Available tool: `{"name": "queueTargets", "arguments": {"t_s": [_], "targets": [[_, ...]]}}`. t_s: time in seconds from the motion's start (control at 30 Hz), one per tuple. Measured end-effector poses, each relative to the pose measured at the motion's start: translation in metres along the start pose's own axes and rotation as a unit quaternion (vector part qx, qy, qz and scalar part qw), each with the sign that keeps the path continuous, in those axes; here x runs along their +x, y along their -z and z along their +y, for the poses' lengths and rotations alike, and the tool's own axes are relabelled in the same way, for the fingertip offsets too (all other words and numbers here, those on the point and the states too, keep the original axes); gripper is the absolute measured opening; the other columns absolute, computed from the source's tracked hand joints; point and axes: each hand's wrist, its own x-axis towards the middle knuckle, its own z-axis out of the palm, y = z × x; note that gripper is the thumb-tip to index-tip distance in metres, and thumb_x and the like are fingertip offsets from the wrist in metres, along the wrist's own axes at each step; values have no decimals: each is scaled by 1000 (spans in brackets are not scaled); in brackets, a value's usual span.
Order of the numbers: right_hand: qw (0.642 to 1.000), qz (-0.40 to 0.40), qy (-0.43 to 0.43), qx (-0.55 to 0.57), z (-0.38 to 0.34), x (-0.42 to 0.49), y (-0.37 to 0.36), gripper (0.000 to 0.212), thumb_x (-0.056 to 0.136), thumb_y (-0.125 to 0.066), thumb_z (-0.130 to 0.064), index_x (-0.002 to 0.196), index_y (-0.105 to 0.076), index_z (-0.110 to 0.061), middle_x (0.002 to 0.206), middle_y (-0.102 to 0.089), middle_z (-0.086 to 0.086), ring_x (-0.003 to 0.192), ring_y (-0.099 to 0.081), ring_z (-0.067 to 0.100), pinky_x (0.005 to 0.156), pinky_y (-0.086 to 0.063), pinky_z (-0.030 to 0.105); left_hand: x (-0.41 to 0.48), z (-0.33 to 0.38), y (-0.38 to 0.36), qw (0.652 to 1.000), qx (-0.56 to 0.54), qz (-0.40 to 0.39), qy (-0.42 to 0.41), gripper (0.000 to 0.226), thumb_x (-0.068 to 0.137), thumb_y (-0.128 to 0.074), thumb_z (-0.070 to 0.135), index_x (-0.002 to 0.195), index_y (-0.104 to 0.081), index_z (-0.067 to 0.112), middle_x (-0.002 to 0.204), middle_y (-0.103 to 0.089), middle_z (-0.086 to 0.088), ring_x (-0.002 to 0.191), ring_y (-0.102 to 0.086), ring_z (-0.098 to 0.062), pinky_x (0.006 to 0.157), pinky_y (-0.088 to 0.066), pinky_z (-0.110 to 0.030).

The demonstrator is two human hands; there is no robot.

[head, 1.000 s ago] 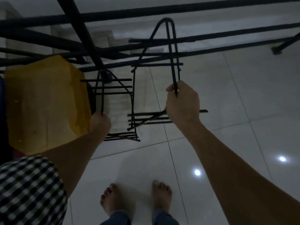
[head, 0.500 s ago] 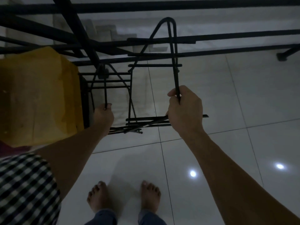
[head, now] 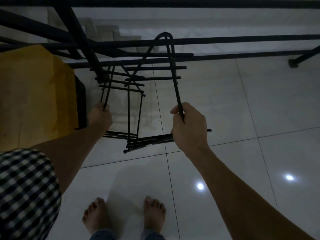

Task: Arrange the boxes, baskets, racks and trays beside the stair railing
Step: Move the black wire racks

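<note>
A black metal rack (head: 133,108) made of thin bars stands between my hands on the white tiled floor, close to the black stair railing (head: 225,40). My left hand (head: 100,116) is shut on the rack's left looped frame. My right hand (head: 188,125) grips the right looped frame, whose arch rises up to the railing bars. Left of the rack stands a yellow-brown cardboard box (head: 34,94), with a dark object between it and the rack.
Stair steps (head: 107,33) drop away beyond the railing. A railing foot (head: 293,63) sits on the floor at the far right. My bare feet (head: 124,213) stand on the glossy tiles below the rack. The light is dim.
The rack has shifted a little toward me and lower in view, with both hands still gripping it. The box has slid further to the left edge of the view.
</note>
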Motion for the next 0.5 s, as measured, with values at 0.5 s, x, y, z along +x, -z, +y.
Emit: {"name": "queueTargets", "arguments": {"t_s": [0.5], "targets": [[989, 65, -87, 103, 1, 30, -4, 26, 92, -46, -5, 84, -62, -25, 70, -63, 4, 67, -65, 24, 65, -58, 41, -6, 14, -4, 991, 58, 88, 85, 35, 101, -37, 14, 133, -50, 6, 124, -58, -20, 108, -58, -38, 80, -50, -43]]}}
